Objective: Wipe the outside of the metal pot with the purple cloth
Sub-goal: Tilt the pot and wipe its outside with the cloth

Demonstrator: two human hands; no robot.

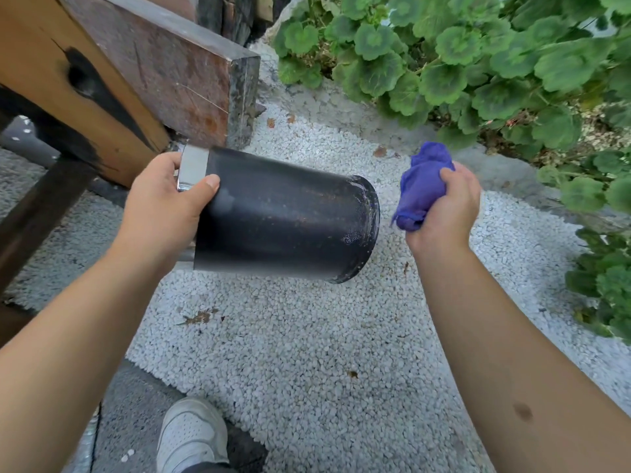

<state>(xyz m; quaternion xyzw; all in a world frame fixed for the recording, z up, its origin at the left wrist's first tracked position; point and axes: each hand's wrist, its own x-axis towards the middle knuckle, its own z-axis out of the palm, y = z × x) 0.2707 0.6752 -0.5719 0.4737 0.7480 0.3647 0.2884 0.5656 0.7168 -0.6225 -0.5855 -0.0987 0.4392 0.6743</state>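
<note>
One metal pot [286,223], dark outside, held on its side in the air over the white gravel [307,336]. Shiny end sits at the left hand [164,206], flared dark end points toward the right hand [444,206]. Left thumb lies across the near side wall by the shiny band, other fingers curled round the far side: clamped on the pot.

One purple cloth [421,186], bunched into a wad, right fingers wrapped tight round it; wad sticks out above and toward the pot from the fist. Cloth and pot apart, a gap of gravel showing between the flared rim and the knuckles.

Edges: one wooden beam [68,80] and one stone slab [177,76] just beyond the left fingers. Leafy plants [478,63] beyond and outboard of the right hand. One white shoe [191,435] below, near edge of frame. Open gravel under both forearms.
</note>
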